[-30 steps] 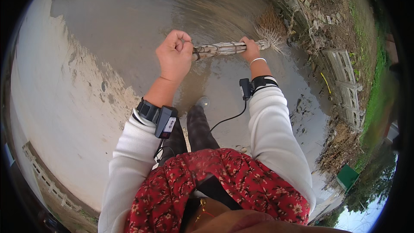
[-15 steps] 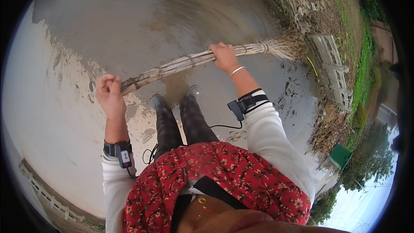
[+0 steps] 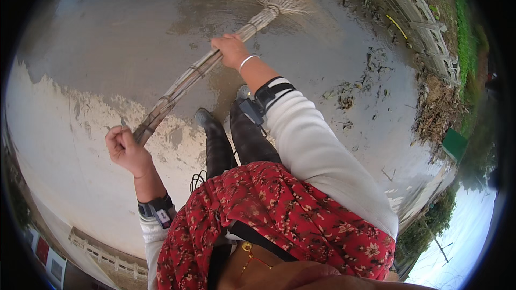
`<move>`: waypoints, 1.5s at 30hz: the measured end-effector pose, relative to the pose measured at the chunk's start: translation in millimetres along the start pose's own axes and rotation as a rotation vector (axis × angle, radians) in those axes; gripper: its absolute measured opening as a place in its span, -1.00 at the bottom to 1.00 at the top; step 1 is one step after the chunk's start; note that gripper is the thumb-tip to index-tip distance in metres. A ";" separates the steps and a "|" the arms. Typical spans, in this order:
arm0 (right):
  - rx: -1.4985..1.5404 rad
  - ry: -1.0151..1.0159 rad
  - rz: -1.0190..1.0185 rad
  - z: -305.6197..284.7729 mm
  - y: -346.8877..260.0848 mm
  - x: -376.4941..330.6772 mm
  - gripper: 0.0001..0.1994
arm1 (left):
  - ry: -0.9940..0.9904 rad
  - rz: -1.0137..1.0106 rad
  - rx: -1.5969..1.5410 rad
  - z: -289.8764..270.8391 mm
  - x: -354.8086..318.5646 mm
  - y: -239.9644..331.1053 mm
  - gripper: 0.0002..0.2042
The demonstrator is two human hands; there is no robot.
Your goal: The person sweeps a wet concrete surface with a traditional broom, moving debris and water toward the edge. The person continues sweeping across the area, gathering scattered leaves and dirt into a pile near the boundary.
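Note:
A long broom (image 3: 180, 88), made of pale sticks bound at several places, slants across in front of me. Its spread bristles (image 3: 283, 1) lie on the wet, muddy ground at the far middle. My right hand (image 3: 231, 50) is wrapped round the shaft, closer to the bristle end. At the near-left butt end, my left hand (image 3: 129, 150) is closed with curled fingers against the sticks; its palm side is partly hidden.
Brown water and mud cover the far ground (image 3: 134, 32), with a drier pale stretch (image 3: 70, 145) at left. A pale slatted barrier (image 3: 424, 27), leaf litter (image 3: 441, 107) and a green box-like object (image 3: 454, 145) line the right. My boots (image 3: 204, 118) stand just behind the shaft.
The bristle end has swung from the right toward the far middle, steepening the broom's slant. My right hand has moved left and forward; my left hand has come lower and slightly left.

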State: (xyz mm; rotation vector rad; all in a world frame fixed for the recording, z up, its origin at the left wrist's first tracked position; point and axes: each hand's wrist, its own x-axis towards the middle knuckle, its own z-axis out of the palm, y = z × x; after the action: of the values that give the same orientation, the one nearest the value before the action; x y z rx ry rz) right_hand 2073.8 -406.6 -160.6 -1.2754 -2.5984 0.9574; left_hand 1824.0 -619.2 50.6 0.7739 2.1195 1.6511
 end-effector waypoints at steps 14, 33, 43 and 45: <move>-0.291 0.002 0.382 -79.9 109.6 -233.0 -0.61 | -0.527 -0.164 -0.177 119.2 -66.6 -31.7 -0.82; 0.124 -0.060 -0.111 84.0 -263.2 -166.0 -0.63 | 0.114 0.205 -0.105 -289.1 -60.8 68.1 -0.86; 0.058 -0.147 -0.024 97.8 -220.7 -199.7 -0.62 | 0.122 0.180 -0.087 -305.3 -100.2 86.3 -0.86; 0.054 -0.121 -0.002 97.4 -212.5 -208.6 -0.63 | 0.109 0.187 -0.088 -297.3 -109.7 89.0 -0.86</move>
State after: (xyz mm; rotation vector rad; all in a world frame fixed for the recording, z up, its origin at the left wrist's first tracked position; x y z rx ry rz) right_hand 2030.4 -705.8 -78.5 -1.2383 -2.6409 1.1302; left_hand 1758.7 -900.8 208.1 0.8971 2.0836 1.9099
